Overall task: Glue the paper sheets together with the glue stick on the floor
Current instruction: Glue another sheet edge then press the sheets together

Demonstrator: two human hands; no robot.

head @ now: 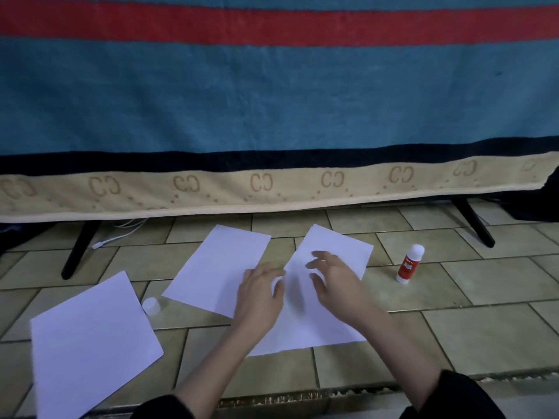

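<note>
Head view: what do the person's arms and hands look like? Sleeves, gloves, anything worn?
Both hands are bare: no gloves, and no rings or watch that I can see on the left hand or the right hand. The forearms are uncovered. Dark, seemingly black sleeves sit pushed up toward the elbows on both arms.

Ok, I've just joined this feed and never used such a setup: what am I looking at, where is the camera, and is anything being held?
There is no machine here. A person wears one wide-angle camera on the head, looking forward and down, so the two arms entering from below are theirs. The left hand and right hand are spread over the right paper sheet on the tiled floor; neither grips anything. A middle sheet lies beside it and a third sheet at the left. The glue stick stands upright to the right, untouched, and a small white cap lies between the left sheets. Behind hangs a striped blanket.
</note>
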